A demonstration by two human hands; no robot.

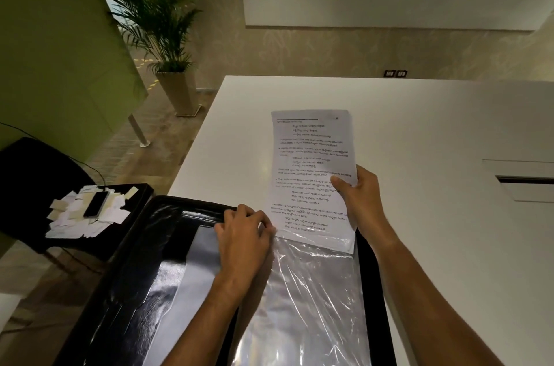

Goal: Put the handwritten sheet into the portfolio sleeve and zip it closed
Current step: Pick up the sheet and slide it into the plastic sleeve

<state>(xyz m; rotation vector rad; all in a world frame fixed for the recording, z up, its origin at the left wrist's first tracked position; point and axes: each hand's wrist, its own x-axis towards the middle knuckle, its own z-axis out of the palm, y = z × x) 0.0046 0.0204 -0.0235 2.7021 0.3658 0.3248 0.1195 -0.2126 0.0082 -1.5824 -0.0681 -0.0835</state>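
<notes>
Far left: chair (33, 174) with paper scraps (81, 215) and a phone (96, 203) on it, well apart from the job. Ignore.

Portfolio (168, 269) lies open over the near corner of the counter (419, 132), black frame around clear plastic pages.

Left hand (242, 242): grip is a narrow pinch at the top left corner of the clear sleeve (311, 299), palm flat on the plastic. Looks like it's holding the mouth open, though I can't tell for sure whether the top film layer is actually lifted.

Handwritten sheet (311, 174): bottom edge just at or inside the sleeve mouth, most of it still out over the counter, roughly in line with the sleeve. Looks like more than one leaf at the top right edge; can't confirm.

Right hand (356, 194): grip closed on the sheet's right edge about mid-height, thumb on top, fingers behind.

To do the insert well, my read:
- keep the left pinch lifting the top film so the mouth stays open
- feed straight down, both bottom corners entering together; the left corner is close to the left fingers and could snag
- sleeve is wrinkled, so expect drag; push in short strokes, regrip higher up
- don't bow the paper, it'll crease

Zip not started; zipper itself not clearly visible.
</notes>
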